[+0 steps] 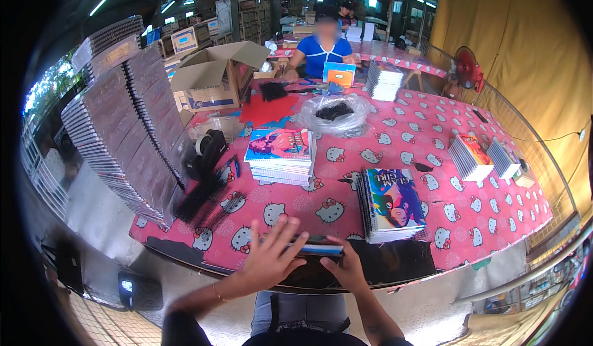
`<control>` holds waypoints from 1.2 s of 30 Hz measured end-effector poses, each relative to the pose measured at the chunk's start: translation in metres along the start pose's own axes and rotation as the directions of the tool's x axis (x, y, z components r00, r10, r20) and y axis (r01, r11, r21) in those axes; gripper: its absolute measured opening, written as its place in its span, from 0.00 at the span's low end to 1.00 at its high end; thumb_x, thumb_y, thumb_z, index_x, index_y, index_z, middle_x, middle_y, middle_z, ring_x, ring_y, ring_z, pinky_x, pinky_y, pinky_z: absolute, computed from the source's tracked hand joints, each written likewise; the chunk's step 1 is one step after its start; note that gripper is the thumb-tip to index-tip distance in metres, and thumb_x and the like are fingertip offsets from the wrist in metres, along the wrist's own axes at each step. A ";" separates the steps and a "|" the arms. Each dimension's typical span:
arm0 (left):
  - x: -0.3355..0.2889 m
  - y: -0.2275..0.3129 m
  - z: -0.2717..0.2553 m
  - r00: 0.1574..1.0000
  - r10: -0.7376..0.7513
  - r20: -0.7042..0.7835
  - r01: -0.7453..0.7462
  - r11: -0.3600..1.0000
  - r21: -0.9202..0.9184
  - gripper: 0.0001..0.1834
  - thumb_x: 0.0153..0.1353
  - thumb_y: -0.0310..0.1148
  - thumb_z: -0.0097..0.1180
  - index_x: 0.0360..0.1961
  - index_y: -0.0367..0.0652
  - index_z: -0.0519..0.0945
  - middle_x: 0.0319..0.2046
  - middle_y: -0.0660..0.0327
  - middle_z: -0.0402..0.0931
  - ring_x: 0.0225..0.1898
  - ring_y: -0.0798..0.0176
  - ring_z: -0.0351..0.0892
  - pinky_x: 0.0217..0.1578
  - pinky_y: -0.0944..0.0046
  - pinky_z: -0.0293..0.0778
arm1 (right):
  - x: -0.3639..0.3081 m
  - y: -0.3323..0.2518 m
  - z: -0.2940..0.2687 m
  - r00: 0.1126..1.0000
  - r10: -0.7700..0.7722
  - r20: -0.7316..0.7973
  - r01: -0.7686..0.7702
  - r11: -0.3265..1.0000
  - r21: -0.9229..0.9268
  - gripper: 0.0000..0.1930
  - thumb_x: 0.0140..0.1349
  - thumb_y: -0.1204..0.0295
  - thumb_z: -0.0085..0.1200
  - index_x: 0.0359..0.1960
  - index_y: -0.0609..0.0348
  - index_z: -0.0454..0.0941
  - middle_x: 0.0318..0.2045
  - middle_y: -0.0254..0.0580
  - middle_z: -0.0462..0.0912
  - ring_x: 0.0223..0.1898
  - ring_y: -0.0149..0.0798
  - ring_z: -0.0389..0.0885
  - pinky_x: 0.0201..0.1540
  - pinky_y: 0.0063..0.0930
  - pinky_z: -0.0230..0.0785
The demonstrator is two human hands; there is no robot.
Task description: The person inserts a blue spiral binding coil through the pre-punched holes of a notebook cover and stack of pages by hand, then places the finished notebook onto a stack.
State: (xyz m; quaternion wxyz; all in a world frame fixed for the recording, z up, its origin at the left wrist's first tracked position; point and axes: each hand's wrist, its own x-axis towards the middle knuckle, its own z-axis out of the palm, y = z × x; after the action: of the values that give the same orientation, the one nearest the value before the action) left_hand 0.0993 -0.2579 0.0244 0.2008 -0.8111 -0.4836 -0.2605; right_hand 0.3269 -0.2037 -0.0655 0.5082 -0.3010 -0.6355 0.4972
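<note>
At the table's front edge, a thin notebook is seen nearly edge-on, so its cover is mostly hidden. My right hand grips its right end between thumb and fingers. The fingers of my left hand are spread over the left end, and I cannot tell how firmly they touch. Beyond my right hand stands a stack of spiral notebooks with colourful illustrated covers. A second notebook stack lies farther off, ahead of my left hand. Black spiral binding coils are heaped to the left.
The table's pink cloth has cartoon cat heads. A tall stack of spiral-bound books rises at left, near a tape dispenser and an open cardboard box. A plastic bag holds black coils. Across the table sits a person in blue.
</note>
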 end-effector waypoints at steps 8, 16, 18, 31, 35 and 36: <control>-0.099 -0.003 0.081 0.791 -0.577 0.203 0.387 0.215 -0.897 0.32 0.78 0.42 0.40 0.75 0.35 0.54 0.74 0.44 0.53 0.75 0.47 0.54 0.73 0.53 0.50 | -0.008 0.019 -0.015 0.988 0.047 -0.146 -0.051 0.999 -0.019 0.30 0.57 0.73 0.71 0.60 0.58 0.71 0.44 0.39 0.80 0.46 0.32 0.79 0.52 0.28 0.72; -0.082 -0.205 0.135 0.836 -0.545 -0.064 0.549 0.826 0.129 0.11 0.63 0.26 0.59 0.46 0.36 0.78 0.34 0.47 0.78 0.38 0.40 0.80 0.41 0.46 0.77 | -0.007 0.014 -0.014 0.982 0.056 -0.179 -0.043 0.996 0.079 0.29 0.57 0.74 0.71 0.59 0.62 0.70 0.42 0.38 0.80 0.42 0.29 0.79 0.47 0.22 0.73; -0.069 -0.208 0.135 0.849 -0.522 -0.080 0.528 0.838 0.136 0.08 0.63 0.26 0.59 0.42 0.37 0.76 0.34 0.48 0.78 0.37 0.41 0.80 0.40 0.46 0.77 | -0.006 0.011 -0.015 0.988 0.029 -0.153 -0.023 0.999 0.039 0.34 0.58 0.69 0.71 0.63 0.63 0.67 0.48 0.43 0.77 0.49 0.33 0.77 0.54 0.28 0.70; -0.025 -0.047 0.016 0.813 -0.582 0.010 0.487 0.669 -0.561 0.13 0.63 0.24 0.61 0.49 0.38 0.82 0.30 0.52 0.80 0.24 0.58 0.80 0.25 0.61 0.75 | 0.059 -0.066 0.080 0.882 -0.321 0.345 0.468 0.507 -0.724 0.10 0.61 0.68 0.62 0.43 0.54 0.83 0.37 0.40 0.84 0.39 0.44 0.84 0.42 0.39 0.74; -0.044 -0.030 0.005 0.820 -0.571 0.046 0.486 0.650 -0.584 0.13 0.62 0.24 0.63 0.49 0.37 0.85 0.31 0.56 0.82 0.25 0.69 0.77 0.25 0.69 0.71 | 0.065 -0.052 0.082 0.876 -0.329 0.353 0.478 0.491 -0.728 0.05 0.62 0.69 0.61 0.37 0.54 0.81 0.27 0.38 0.82 0.29 0.43 0.84 0.36 0.38 0.75; -0.045 -0.028 0.007 0.819 -0.571 0.044 0.478 0.640 -0.601 0.13 0.62 0.23 0.63 0.48 0.37 0.85 0.31 0.58 0.83 0.25 0.72 0.76 0.26 0.71 0.70 | 0.066 -0.051 0.083 0.871 -0.354 0.340 0.483 0.494 -0.723 0.05 0.61 0.70 0.61 0.36 0.54 0.80 0.25 0.37 0.81 0.28 0.44 0.83 0.35 0.38 0.75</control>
State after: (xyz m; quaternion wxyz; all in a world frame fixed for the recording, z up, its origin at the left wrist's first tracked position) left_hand 0.0582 -0.2722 -0.0065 -0.1085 -0.6337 -0.5768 -0.5039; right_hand 0.2347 -0.1889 0.0058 0.3794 -0.2920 -0.8767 0.0466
